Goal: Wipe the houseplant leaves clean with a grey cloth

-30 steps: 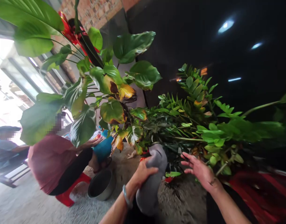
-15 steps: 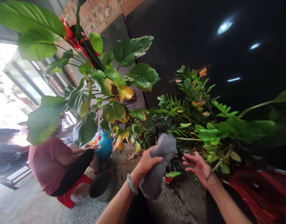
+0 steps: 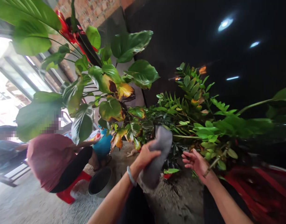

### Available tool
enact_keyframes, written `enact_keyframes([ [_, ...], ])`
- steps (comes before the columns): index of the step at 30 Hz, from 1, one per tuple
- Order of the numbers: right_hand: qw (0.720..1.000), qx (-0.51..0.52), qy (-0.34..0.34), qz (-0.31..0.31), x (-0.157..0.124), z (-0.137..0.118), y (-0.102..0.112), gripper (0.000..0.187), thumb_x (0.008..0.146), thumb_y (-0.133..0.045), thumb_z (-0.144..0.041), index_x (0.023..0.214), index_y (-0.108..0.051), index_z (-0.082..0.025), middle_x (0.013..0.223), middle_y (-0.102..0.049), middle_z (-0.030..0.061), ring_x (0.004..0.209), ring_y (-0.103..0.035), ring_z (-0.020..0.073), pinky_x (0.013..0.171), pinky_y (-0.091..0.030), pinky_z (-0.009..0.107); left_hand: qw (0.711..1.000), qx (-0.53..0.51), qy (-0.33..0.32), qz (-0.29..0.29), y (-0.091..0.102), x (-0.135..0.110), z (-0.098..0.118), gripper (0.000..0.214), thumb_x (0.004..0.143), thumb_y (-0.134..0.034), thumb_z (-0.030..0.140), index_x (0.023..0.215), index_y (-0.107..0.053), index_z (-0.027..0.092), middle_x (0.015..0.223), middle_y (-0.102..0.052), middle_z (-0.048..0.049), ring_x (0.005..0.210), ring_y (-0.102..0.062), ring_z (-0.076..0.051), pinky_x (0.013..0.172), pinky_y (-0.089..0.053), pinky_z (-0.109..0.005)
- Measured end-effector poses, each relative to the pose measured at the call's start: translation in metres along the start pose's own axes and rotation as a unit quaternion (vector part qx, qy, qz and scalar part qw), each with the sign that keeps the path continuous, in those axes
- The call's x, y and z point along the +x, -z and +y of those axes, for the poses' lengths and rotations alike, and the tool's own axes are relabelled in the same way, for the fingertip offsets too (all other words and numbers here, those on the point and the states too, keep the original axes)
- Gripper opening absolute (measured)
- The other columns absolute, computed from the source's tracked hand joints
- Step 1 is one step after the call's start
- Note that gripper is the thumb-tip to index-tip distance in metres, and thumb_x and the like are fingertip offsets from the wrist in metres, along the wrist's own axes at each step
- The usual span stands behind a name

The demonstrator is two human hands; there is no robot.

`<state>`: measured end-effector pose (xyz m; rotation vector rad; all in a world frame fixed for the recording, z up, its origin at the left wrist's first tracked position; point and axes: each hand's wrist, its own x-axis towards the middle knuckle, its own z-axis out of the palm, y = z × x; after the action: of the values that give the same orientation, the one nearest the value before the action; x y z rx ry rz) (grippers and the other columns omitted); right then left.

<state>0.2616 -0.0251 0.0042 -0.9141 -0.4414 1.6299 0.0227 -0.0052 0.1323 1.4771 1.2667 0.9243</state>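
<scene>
The left hand (image 3: pixel 145 157) clamps a grey cloth (image 3: pixel 164 140). Right of the cloth — apart from it — the right hand (image 3: pixel 200 166) hangs loosely half-curled.

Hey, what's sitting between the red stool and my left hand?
In the head view, a dark bucket stands on the ground between the red stool and your left hand, which holds a gray item.

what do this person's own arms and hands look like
The left hand and right hand are ungloved, with slim fingers. The left arm and right arm show no sleeves as far as visible. A smooth, round, pale grey-blue bangle circles the left arm near the hand.
</scene>
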Motion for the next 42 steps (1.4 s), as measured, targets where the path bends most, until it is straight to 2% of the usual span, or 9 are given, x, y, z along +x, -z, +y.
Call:
enact_keyframes([
  [5,0.997,-0.034,-0.033,0.055,-0.003,-0.003,-0.001,0.026,0.085,-0.066,-0.036,0.075,-0.076,-0.015,0.073,-0.078,0.0124,0.057,-0.070,0.0183,0.048,-0.057,0.026,0.971,0.082,0.068,-0.215,0.016,-0.049,-0.027,0.057,0.053,-0.080,0.025,0.110,-0.075,0.021,0.100,-0.074,-0.0021,0.096,-0.065,-0.027,0.084,-0.050,-0.034],
  [10,1.000,-0.018,-0.002,0.020,-0.004,-0.005,-0.001,0.023,0.075,-0.075,-0.039,0.078,-0.078,-0.016,0.082,-0.079,0.0141,0.066,-0.073,0.0217,0.056,-0.059,0.030,0.995,-0.091,-0.031,0.010,0.055,-0.041,0.020,0.068,0.050,-0.085,0.033,0.115,-0.071,0.019,0.090,-0.074,-0.0039,0.078,-0.066,-0.022,0.068,-0.052,-0.029],
  [14,0.999,-0.026,0.030,-0.037,-0.004,-0.003,0.003,0.030,0.072,-0.077,-0.044,0.091,-0.080,-0.020,0.104,-0.079,0.0138,0.089,-0.074,0.0285,0.067,-0.060,0.036,0.973,-0.150,-0.019,0.174,0.042,-0.029,0.009,0.059,0.052,-0.083,0.036,0.106,-0.069,0.016,0.079,-0.073,-0.0023,0.065,-0.063,-0.018,0.062,-0.051,-0.028],
  [20,0.997,-0.030,0.033,-0.056,-0.005,-0.003,0.011,0.036,0.067,-0.079,-0.049,0.090,-0.081,-0.022,0.101,-0.080,0.0130,0.091,-0.073,0.0289,0.070,-0.058,0.037,0.993,-0.101,0.060,0.020,0.029,-0.058,-0.018,0.055,0.047,-0.083,0.029,0.099,-0.075,0.016,0.076,-0.074,-0.0020,0.067,-0.064,-0.020,0.062,-0.050,-0.028],
  [25,0.997,-0.021,0.039,-0.063,-0.003,-0.005,0.009,0.036,0.066,-0.079,-0.048,0.091,-0.081,-0.022,0.105,-0.079,0.0134,0.093,-0.072,0.0309,0.072,-0.058,0.041,0.964,-0.156,-0.083,0.199,0.062,-0.031,0.023,0.052,0.056,-0.082,0.035,0.104,-0.072,0.016,0.085,-0.075,-0.0032,0.069,-0.066,-0.018,0.062,-0.051,-0.025],
  [28,0.997,-0.034,0.048,-0.056,-0.007,-0.003,0.001,0.036,0.067,-0.077,-0.046,0.094,-0.080,-0.022,0.109,-0.078,0.0143,0.094,-0.072,0.0323,0.070,-0.058,0.042,0.963,-0.139,-0.060,0.223,0.055,-0.002,0.018,0.044,0.055,-0.079,0.031,0.096,-0.072,0.017,0.080,-0.075,-0.0022,0.068,-0.065,-0.018,0.063,-0.052,-0.027],
  [35,0.997,-0.047,0.039,-0.051,-0.005,-0.006,0.008,0.035,0.067,-0.078,-0.047,0.091,-0.080,-0.022,0.107,-0.078,0.0148,0.091,-0.072,0.0307,0.068,-0.058,0.040,0.997,0.026,0.068,0.030,0.028,-0.035,-0.048,0.034,0.048,-0.074,0.012,0.082,-0.077,0.020,0.066,-0.071,0.0025,0.067,-0.063,-0.022,0.064,-0.049,-0.031],
  [38,0.996,-0.048,0.046,-0.054,-0.003,-0.008,0.014,0.037,0.067,-0.077,-0.048,0.093,-0.080,-0.022,0.111,-0.076,0.0162,0.093,-0.071,0.0321,0.067,-0.058,0.041,0.995,-0.010,0.025,0.099,0.050,-0.051,-0.033,0.041,0.051,-0.078,0.018,0.091,-0.078,0.020,0.072,-0.073,0.0008,0.069,-0.065,-0.024,0.065,-0.050,-0.031],
  [42,0.996,-0.043,0.050,-0.053,-0.008,-0.006,0.003,0.036,0.067,-0.077,-0.046,0.093,-0.080,-0.021,0.109,-0.077,0.0160,0.091,-0.072,0.0322,0.067,-0.057,0.041,0.959,-0.048,-0.085,0.266,0.072,-0.026,0.005,0.049,0.055,-0.083,0.028,0.103,-0.074,0.018,0.093,-0.076,-0.0046,0.088,-0.067,-0.026,0.081,-0.051,-0.033],
])
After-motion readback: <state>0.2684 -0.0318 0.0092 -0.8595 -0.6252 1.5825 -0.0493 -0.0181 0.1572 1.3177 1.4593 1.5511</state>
